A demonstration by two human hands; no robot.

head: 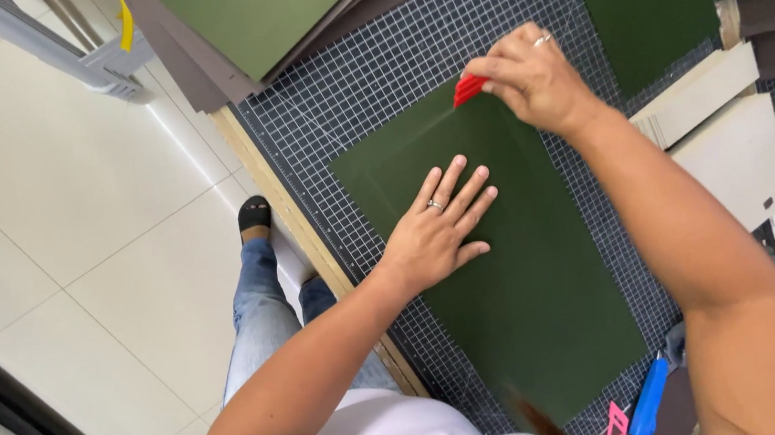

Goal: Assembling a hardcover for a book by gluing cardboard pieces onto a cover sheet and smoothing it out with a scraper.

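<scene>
Two hands are seen on a dark green sheet (519, 280) that lies flat on a gridded cutting mat (374, 85). The left hand (437, 231) is pressed palm down on the sheet near its middle, fingers spread wide and pointing toward the sheet's far end, a ring worn on one finger. The right hand (531, 73) is closed in a pinch around a small red tool (468, 89) at the sheet's far edge; only the tool's red tip is shown, the rest being hidden inside the fingers, so its kind cannot be told. The right wrist is bent, and the forearm is stretched along the sheet's right side.

Beyond the sheet's far end, more green sheets (270, 9) and brown boards are stacked and cut off by the frame. To the sheet's right, pale boards (725, 144) are laid. At the sheet's near corner, a blue-handled tool (650, 401) and a pink piece (616, 428) are partly cut off. Left of the sheet, beyond the table's wooden edge, jeans and a black shoe (254, 214) are seen over white floor tiles.
</scene>
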